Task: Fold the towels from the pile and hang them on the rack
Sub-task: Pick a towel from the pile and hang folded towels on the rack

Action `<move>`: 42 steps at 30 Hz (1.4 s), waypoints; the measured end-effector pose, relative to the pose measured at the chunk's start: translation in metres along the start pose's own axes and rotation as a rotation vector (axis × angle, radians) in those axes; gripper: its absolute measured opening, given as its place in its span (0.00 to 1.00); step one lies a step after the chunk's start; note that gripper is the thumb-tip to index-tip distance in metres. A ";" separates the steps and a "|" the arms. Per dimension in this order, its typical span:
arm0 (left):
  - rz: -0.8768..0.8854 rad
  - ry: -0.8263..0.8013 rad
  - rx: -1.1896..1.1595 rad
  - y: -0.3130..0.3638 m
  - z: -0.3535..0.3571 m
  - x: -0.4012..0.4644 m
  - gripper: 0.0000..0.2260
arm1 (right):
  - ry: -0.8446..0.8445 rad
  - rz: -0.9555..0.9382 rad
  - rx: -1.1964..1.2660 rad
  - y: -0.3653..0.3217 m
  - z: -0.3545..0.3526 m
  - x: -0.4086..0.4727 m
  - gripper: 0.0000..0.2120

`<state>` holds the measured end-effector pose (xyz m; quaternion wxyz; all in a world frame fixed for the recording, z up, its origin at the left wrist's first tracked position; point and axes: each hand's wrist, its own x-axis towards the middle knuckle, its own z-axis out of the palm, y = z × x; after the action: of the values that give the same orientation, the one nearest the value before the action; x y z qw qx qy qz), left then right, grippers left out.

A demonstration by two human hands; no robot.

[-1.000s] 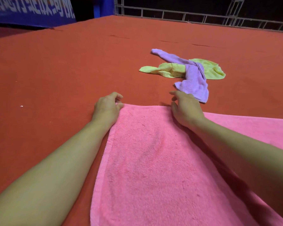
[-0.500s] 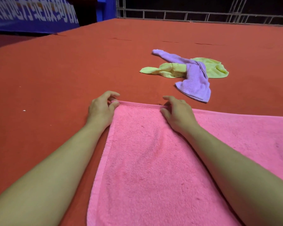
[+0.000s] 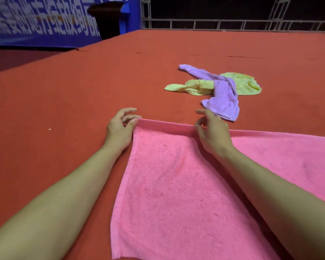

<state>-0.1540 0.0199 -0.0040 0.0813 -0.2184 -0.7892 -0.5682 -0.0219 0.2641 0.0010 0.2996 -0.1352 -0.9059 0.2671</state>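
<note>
The left hand [image 3: 120, 130] pinches the far left corner of the pink towel [image 3: 176, 184] between thumb and forefinger, its other fingers loosely curled above the cloth. To its right, the right hand [image 3: 212, 132] pinches the same far hem partway along, forefinger raised. The pink towel lies spread flat on the red counter [image 3: 64, 109], running back under both forearms and out past the right hand, so I judge the first fold is only being set up. Just beyond the right hand, a purple towel [image 3: 223, 98] lies crumpled across a yellow towel [image 3: 240, 83]; both are unfolded and still to do. No rack shows, so nothing can be seen hung. Far beyond the left hand hangs a blue banner [image 3: 36, 21] with a dark bin [image 3: 107, 19] beside it; farther right, a metal railing [image 3: 233, 25] edges the dark room.
</note>
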 end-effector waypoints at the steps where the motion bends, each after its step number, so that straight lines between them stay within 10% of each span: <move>1: -0.003 0.000 0.001 0.004 -0.004 -0.010 0.14 | -0.003 -0.031 -0.001 -0.005 -0.008 -0.010 0.21; 19: -0.034 -0.177 -0.010 0.067 -0.101 -0.230 0.14 | -0.071 -0.356 0.030 -0.060 -0.100 -0.210 0.23; 42: 0.303 -0.259 0.363 0.056 -0.103 -0.251 0.11 | -0.187 -0.388 0.037 -0.045 -0.101 -0.249 0.21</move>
<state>0.0820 -0.1251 -0.0150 0.1016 -0.3868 -0.8403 -0.3660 0.2319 0.1668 -0.0220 0.2627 0.0726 -0.9337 0.2321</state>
